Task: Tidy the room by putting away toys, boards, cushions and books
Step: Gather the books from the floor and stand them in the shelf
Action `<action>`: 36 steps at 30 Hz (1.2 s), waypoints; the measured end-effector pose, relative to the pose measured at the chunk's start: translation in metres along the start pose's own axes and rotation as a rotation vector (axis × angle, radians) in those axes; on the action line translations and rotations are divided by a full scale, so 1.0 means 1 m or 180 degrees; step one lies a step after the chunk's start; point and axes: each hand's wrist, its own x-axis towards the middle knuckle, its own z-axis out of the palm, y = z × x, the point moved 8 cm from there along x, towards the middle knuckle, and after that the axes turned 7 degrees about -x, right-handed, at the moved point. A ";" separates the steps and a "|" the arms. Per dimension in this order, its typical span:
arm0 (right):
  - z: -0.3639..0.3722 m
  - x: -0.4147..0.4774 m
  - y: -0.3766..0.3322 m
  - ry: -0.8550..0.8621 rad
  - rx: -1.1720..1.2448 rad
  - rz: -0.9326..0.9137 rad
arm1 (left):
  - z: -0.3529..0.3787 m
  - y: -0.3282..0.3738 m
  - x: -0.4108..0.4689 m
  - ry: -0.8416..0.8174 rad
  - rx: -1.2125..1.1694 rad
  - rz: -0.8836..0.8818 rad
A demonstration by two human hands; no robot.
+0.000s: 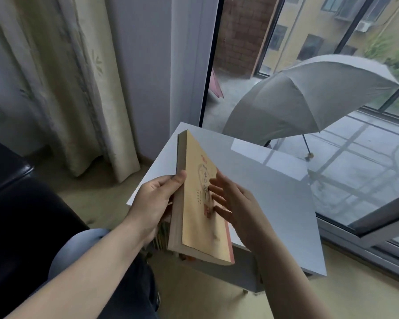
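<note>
A thick paperback book (195, 180) with a tan cover and red lettering is held tilted above the near corner of a small white table (274, 196). My left hand (157, 201) grips its page edge from the left, thumb on the cover. Spread flat, the fingers of my right hand (235, 201) rest on the cover near the spine side. Under the table top, several more books (164, 236) show on a lower shelf, mostly hidden by the held book.
A black seat (21, 215) fills the left foreground. A patterned curtain (74, 88) hangs at the left beside a wall. Behind the table, a glass door (332, 54) looks onto a balcony with an open grey umbrella (297, 100).
</note>
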 end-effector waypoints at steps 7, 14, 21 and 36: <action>-0.014 -0.010 -0.019 -0.0020 -0.0013 -0.0356 | 0.045 0.009 -0.001 -0.0575 -0.0073 0.0239; -0.046 -0.008 -0.013 -0.0570 0.0199 0.0223 | 0.063 0.007 0.014 -0.0595 0.0327 0.0276; -0.108 -0.014 -0.011 0.0263 -0.0283 0.0056 | 0.028 0.004 0.025 -0.0323 0.0310 0.0221; -0.023 -0.004 -0.007 -0.0137 0.0115 0.0197 | -0.056 -0.015 0.017 -0.0057 0.0447 -0.0232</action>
